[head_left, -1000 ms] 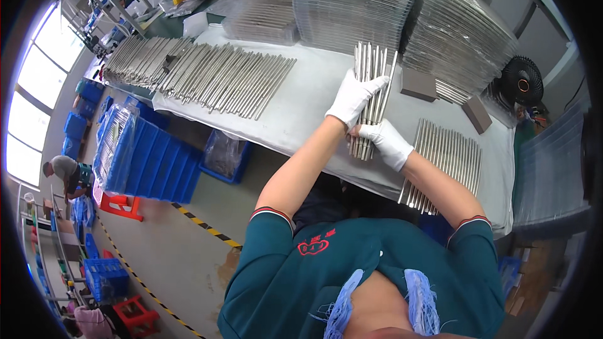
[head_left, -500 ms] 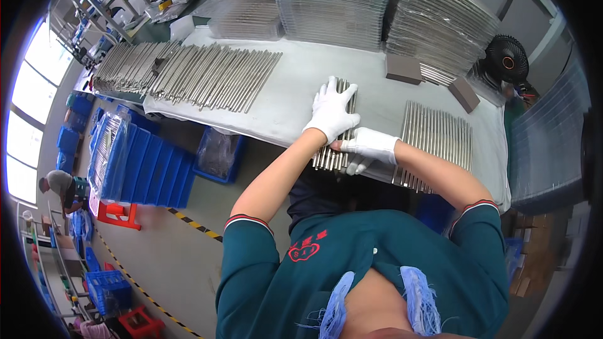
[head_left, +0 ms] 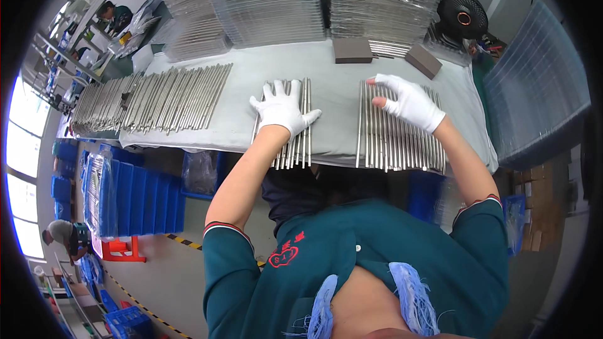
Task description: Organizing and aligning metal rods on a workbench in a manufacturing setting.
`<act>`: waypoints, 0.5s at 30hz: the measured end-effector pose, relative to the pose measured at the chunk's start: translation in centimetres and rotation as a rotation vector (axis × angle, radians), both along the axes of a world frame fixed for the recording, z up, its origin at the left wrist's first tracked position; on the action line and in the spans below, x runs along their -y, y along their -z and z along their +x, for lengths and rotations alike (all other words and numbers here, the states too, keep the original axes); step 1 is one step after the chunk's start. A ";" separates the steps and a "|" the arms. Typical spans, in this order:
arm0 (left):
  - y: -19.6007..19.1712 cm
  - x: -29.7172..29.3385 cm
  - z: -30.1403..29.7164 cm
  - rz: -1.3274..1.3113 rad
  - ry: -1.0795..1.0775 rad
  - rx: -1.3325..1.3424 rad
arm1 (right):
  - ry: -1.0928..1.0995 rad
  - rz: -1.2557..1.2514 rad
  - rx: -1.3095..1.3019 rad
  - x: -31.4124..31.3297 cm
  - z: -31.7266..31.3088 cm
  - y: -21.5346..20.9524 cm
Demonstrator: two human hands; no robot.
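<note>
My left hand (head_left: 281, 110), in a white glove, lies flat with spread fingers over a small row of metal rods (head_left: 293, 156) at the middle of the table's front edge. The palm hides part of these rods. To the right, a wider row of similar rods (head_left: 396, 141) lies side by side, their near ends at the table edge. Above its far part is my right hand (head_left: 411, 102), its glove leaving the thumb tip and a fingertip bare. Thumb and fingers are apart; whether they touch the rods I cannot tell. A long row of rods (head_left: 173, 100) fills the table's left side.
Tall stacks of clear plastic trays (head_left: 270, 12) stand along the back of the table. Two grey-brown blocks (head_left: 353, 50) and a black fan (head_left: 463, 17) are at the back right. Blue crates (head_left: 147, 188) stand below left; another person (head_left: 116, 19) sits far left.
My hands were together at the middle rods and are now apart. The left has flattened over those rods; the right has moved across to the right-hand row. The view has shifted too.
</note>
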State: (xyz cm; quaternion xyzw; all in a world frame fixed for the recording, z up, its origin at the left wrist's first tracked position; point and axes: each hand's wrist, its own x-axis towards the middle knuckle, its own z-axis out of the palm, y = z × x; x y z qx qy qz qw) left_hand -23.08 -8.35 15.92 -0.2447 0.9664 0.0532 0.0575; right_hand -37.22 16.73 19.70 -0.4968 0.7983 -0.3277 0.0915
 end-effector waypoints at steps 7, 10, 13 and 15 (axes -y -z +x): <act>3.7 -6.2 -8.4 0.112 0.718 -0.530 | 0.067 0.156 -0.496 -3.7 -5.3 6.1; 5.8 -7.4 -13.0 0.173 0.728 -0.605 | 0.125 0.153 -0.511 -2.5 -5.0 6.4; 5.6 -9.4 -14.0 0.255 0.526 -0.619 | 0.170 0.128 -0.522 -2.1 -6.0 7.2; 6.2 -9.4 -14.1 0.107 0.540 -0.720 | 0.161 0.130 -0.533 -1.4 -6.4 7.1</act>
